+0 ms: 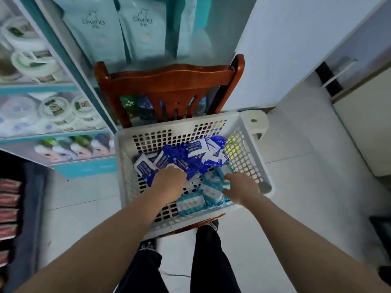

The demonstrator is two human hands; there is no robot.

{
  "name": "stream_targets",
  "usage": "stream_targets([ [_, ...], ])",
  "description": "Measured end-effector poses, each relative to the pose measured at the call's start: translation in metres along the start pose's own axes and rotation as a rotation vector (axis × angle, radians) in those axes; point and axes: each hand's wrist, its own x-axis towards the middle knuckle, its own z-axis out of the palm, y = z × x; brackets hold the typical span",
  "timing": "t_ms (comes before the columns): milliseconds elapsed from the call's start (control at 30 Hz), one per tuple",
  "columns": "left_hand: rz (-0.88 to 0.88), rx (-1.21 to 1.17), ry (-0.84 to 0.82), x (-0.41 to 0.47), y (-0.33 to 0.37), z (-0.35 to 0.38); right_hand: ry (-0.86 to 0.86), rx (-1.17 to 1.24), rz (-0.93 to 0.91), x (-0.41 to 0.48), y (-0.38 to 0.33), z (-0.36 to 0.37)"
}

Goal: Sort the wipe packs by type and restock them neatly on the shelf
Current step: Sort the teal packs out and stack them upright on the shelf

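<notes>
A white perforated basket sits on a wooden chair. Several dark blue wipe packs lie heaped at its far side. Several teal-and-white wipe packs lie at its near side. My left hand reaches into the basket, its fingertips among the dark blue packs; what they hold is hidden. My right hand lies over the teal packs, its fingers curled round one teal pack.
A shelf unit with round white tubs and bottles stands at the left. Large pale teal bags hang behind the chair. A white wall and cabinet are on the right. Red packs line the lower left edge. My legs stand below the chair.
</notes>
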Motion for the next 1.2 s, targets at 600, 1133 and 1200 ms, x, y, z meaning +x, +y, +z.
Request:
stream_targets([
  [600,-0.289,-0.263,-0.377,0.117,0.062,0.143,-0.421,-0.060,-0.168,0.139,0.084,0.096],
  [1133,-0.373,-0.227,-0.359,0.147,0.034,0.197,-0.505,0.437,0.057,0.188,0.073,0.133],
  [1200,-0.360,-0.241,-0.403,0.147,0.031,0.193,-0.514,0.555,0.115,0.188,0.077,0.132],
])
